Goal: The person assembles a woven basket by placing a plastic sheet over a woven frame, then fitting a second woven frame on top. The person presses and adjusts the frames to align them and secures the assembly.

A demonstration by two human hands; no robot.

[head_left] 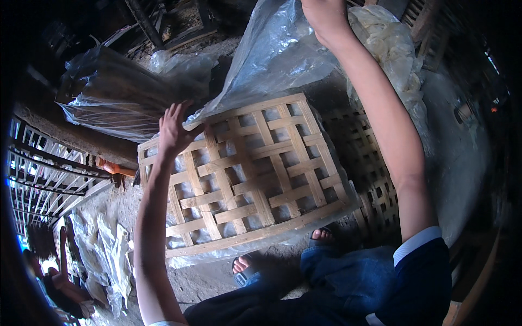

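A woven bamboo rack [261,157] with a flat wooden frame lies tilted in front of me, with clear plastic showing under its slats. At its far left edge is my left hand [176,130], fingers spread, thumb reaching over the slats. A large clear plastic sheet [277,49] rises from the rack's far side in a stretched slope. My right hand [326,22], arm stretched far forward, is at the sheet's upper part and appears to grip it. Its fingertips are cut off by the picture's top edge.
Brown material wrapped in plastic [114,98] lies at the far left. Crumpled plastic [389,49] is at the far right, above another woven rack [364,146]. Slatted bamboo [43,168] and loose plastic [103,250] are at left. My sandalled feet [243,266] stand at the rack's near edge.
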